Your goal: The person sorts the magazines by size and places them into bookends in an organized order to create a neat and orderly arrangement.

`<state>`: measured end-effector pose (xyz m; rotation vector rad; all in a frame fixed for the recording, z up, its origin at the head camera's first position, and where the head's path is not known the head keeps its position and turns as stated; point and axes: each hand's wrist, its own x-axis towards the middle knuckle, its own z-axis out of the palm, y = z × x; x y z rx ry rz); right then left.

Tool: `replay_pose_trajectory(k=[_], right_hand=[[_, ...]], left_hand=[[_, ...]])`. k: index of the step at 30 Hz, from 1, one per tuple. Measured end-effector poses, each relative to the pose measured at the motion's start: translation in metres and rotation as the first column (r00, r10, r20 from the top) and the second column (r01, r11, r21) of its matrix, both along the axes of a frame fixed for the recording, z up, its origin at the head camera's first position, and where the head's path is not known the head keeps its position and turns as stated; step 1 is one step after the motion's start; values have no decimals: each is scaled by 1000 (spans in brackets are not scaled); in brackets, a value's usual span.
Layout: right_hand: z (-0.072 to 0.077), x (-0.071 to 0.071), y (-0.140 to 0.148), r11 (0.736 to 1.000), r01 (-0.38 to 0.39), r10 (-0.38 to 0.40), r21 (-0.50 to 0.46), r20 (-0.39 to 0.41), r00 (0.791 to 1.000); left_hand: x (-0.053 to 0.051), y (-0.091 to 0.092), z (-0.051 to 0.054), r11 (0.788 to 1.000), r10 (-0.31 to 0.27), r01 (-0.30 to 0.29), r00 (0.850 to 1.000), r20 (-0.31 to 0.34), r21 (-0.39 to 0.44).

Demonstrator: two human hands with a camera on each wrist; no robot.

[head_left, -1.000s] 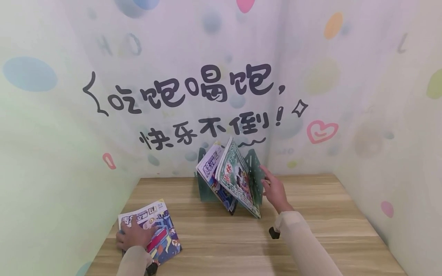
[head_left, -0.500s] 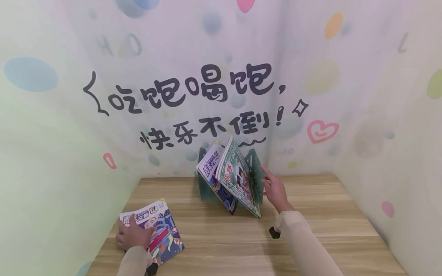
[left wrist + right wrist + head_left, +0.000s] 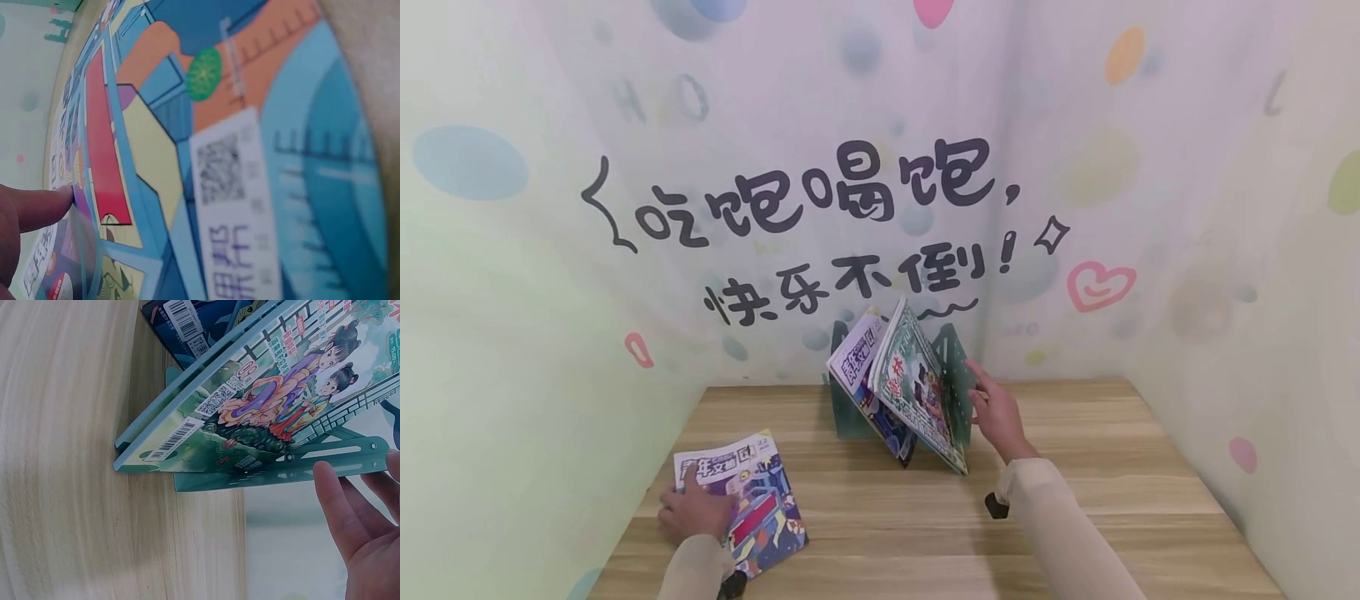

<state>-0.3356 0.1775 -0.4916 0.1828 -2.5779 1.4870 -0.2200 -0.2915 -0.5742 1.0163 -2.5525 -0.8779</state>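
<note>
A magazine [image 3: 767, 508] with a blue and purple cover lies at the left of the table. My left hand [image 3: 696, 508] rests on its left part, and in the left wrist view a straight digit [image 3: 44, 209] touches the cover. Fingers beyond the magazine's left edge are partly hidden. Toward the back stands a green perforated bookend [image 3: 281, 472]. Inside it lean a green-bordered magazine [image 3: 300, 387] and, behind that, a blue and white magazine [image 3: 853, 367], both tilted. My right hand [image 3: 1000, 417] touches the bookend's right upright with extended fingertips.
The wood-grain table [image 3: 925, 542] meets a printed curtain wall [image 3: 1075, 125] at the back, and similar walls stand at both sides. Small black devices, such as the one on my right wrist [image 3: 996, 506], sit on both wrists.
The magazine at the left has slid a little to the right and turned slightly under my left hand. My right hand, the bookend and the magazines in it have stayed put.
</note>
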Motion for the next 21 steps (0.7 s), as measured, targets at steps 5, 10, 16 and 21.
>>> replay_pose_trajectory(k=[5, 10, 16, 21], right_hand=[[1, 0, 0, 1000, 0, 0, 5, -3, 1000], [1, 0, 0, 1000, 2, -2, 15, -3, 1000], [1, -1, 1, 1000, 5, -5, 16, -9, 1000], [-1, -1, 1, 1000, -4, 4, 3, -24, 1000]], left_hand=[[0, 2, 1, 999, -36, 36, 999, 4, -22], [1, 6, 3, 996, -87, 87, 996, 4, -23], [1, 12, 6, 994, -112, 112, 993, -25, -19], [3, 16, 11, 992, -128, 128, 989, -74, 1]])
